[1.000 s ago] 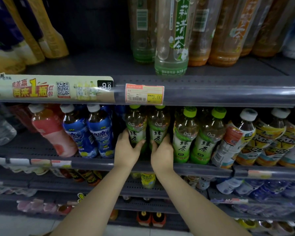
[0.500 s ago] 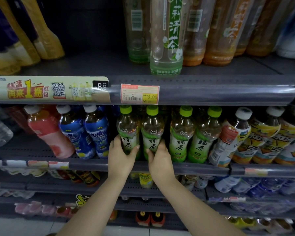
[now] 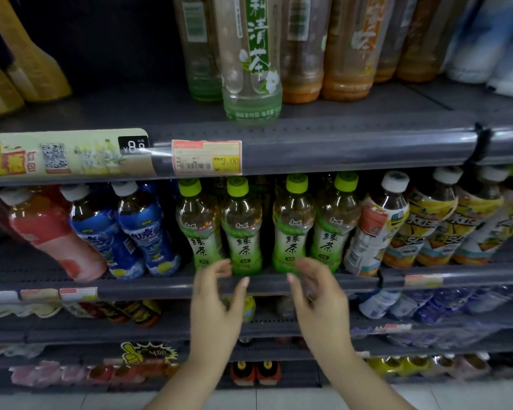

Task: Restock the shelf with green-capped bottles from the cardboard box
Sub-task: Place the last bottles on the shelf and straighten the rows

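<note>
Several green-capped green tea bottles stand upright in a row on the grey middle shelf [image 3: 279, 284]. The two on the left [image 3: 199, 226] [image 3: 242, 229] stand side by side at the shelf's front edge. My left hand [image 3: 216, 303] hovers just below and in front of them, fingers spread, holding nothing. My right hand [image 3: 317, 300] is beside it, below the third bottle [image 3: 292, 229], also open and empty. Both hands are blurred. No cardboard box is in view.
Blue-labelled bottles [image 3: 142, 232] and a pink one [image 3: 48, 232] lean to the left of the green tea. White-capped yellow-labelled bottles [image 3: 427, 226] fill the right. Tall tea bottles [image 3: 252, 60] stand on the shelf above. A price tag [image 3: 206, 157] hangs on the upper rail.
Both hands have let go of the two left green tea bottles and drawn back and down from the shelf. The bottles now stand at the shelf front.
</note>
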Tool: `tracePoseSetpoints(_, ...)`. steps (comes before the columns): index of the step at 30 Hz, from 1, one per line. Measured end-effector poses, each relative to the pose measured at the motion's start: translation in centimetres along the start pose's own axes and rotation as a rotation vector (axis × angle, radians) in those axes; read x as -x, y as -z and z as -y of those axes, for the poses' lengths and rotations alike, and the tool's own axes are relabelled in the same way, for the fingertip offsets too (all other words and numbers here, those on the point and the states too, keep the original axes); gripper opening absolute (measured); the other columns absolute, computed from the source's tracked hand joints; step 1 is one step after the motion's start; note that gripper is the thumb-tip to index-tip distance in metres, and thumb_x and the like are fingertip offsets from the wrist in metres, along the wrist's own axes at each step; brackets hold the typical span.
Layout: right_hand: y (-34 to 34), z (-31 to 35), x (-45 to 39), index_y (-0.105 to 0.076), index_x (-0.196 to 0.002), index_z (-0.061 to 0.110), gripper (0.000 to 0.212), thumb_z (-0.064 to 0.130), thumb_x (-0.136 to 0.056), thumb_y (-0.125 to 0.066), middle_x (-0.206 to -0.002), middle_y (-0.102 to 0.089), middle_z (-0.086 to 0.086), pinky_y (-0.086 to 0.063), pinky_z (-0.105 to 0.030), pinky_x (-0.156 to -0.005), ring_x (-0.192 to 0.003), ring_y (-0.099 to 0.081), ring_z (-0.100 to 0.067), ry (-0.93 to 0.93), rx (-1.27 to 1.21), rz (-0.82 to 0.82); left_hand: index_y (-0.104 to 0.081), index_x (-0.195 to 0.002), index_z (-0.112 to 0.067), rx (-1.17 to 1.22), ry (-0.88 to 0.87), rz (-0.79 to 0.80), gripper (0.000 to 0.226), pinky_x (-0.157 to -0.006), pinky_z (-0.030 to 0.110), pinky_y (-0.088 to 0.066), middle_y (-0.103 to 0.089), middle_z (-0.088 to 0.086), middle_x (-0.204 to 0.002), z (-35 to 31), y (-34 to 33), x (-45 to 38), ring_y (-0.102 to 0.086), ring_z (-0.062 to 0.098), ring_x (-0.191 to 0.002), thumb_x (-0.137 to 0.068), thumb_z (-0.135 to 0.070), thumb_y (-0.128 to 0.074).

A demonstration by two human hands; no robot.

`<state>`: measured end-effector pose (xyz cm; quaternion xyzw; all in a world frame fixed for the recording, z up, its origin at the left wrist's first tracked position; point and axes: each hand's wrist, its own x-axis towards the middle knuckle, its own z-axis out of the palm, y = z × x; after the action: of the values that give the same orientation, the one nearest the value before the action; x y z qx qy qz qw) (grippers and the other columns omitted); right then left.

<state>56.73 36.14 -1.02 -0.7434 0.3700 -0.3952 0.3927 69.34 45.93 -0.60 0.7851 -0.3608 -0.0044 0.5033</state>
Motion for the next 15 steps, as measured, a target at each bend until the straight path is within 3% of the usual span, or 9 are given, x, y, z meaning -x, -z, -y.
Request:
tracePoseSetpoints(2,1.4,-0.9,-0.2,-0.052,-0.124,0.017,0.040,0.027,-0.086,-0.060,-0.123,-0.059,0.001,-0.048,-0.029,-0.099,-0.116,-0.056,-0.010,-0.076,-0.011,-0.122,-0.049,-0.127,-0.023,0.076,0.019,0.113,0.048,-0.097,0.017,-0.042,-0.054,-0.012,-0.124,-0.9,-2.1,0.4,-0.051,-0.001,-0.116,-0.083,-0.034,-0.064)
tracePoseSetpoints(6,2.5,-1.7,-1.4,-0.040,-0.137,0.009,0.056,0.024,-0.087,-0.062,-0.136,-0.050,-0.006,-0.043,-0.037,-0.106,-0.127,-0.047,-0.017,-0.167,-0.029,-0.176,-0.034,-0.142,-0.028,0.162,0.051,0.184,0.064,-0.108,0.021,-0.034,-0.042,-0.015,-0.141,-3.3,-5.9,0.7,-0.038,-0.001,-0.132,-0.085,-0.039,-0.062)
tracePoseSetpoints(10,2.1,-2.1,-2.6,-0.035,-0.142,0.010,0.064,0.029,-0.088,-0.061,-0.142,-0.048,-0.005,-0.043,-0.036,-0.105,-0.132,-0.044,-0.018,-0.175,0.018,-0.196,-0.022,-0.147,-0.026,0.193,0.138,0.157,0.075,-0.114,0.026,-0.026,-0.028,-0.012,-0.151,-4.8,-7.8,0.4,-0.023,0.005,-0.141,-0.085,-0.038,-0.063)
tracePoseSetpoints(15,1.4,-2.4,-3.4,-0.038,-0.139,0.009,0.062,0.036,-0.087,-0.059,-0.134,-0.055,-0.008,-0.049,-0.043,-0.096,-0.125,-0.051,-0.022,-0.146,0.101,-0.229,-0.027,-0.147,-0.022,0.195,0.195,0.107,0.074,-0.114,0.035,-0.031,-0.037,-0.004,-0.150,-4.3,-9.0,-0.9,-0.031,0.010,-0.139,-0.085,-0.036,-0.065)
